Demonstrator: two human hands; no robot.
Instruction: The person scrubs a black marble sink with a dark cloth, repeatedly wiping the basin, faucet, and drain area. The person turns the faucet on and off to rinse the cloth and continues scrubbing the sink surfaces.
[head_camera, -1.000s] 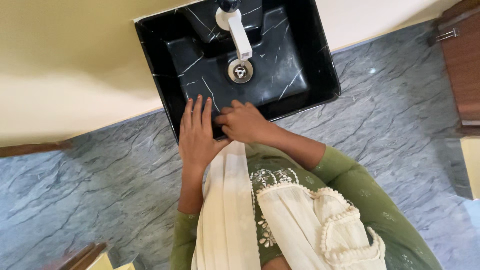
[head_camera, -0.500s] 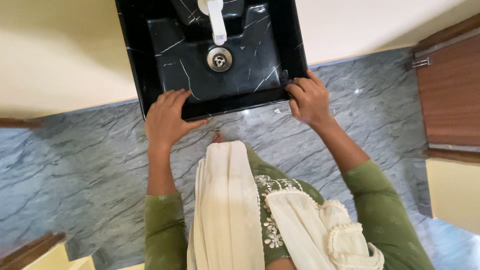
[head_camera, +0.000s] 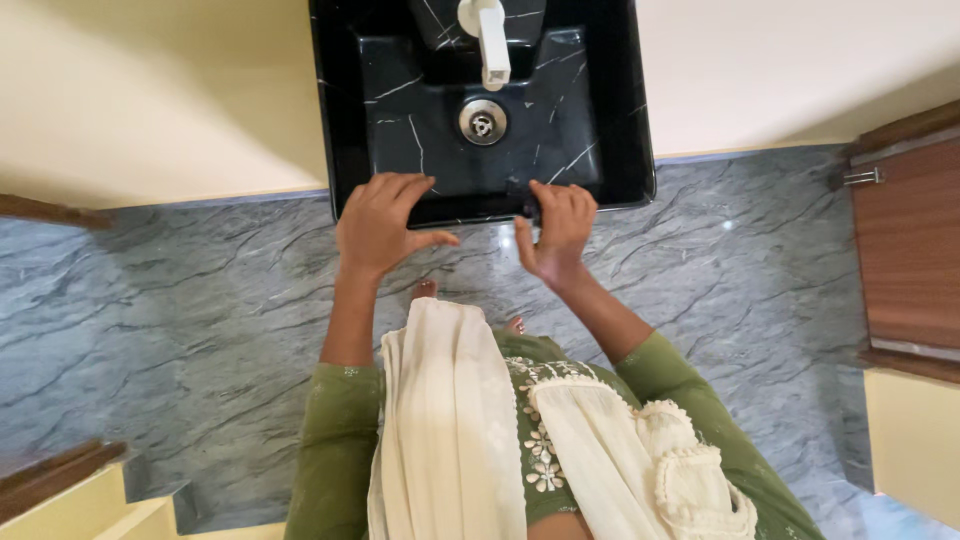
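A black marble-veined sink (head_camera: 632, 150) hangs on a cream wall, with a white tap (head_camera: 490, 40) over its metal drain (head_camera: 483, 121). My left hand (head_camera: 378, 228) lies on the left part of the sink's front rim, fingers spread on top and thumb out to the right. On the right part of the same rim, my right hand (head_camera: 558, 235) curls its fingers over the edge. A small dark pad (head_camera: 528, 209) shows between its thumb and fingers, mostly hidden.
Grey veined floor tiles (head_camera: 200, 300) lie below the sink, and my toes (head_camera: 425, 290) show under it. A brown wooden cabinet (head_camera: 905, 250) stands at the right. A cream scarf (head_camera: 445, 420) hangs down my green top. A wooden-edged step (head_camera: 60, 470) sits bottom left.
My right hand went from the middle of the front rim out to the right corner, then back toward the middle. My left hand stayed on the rim's left part. The view shifted.
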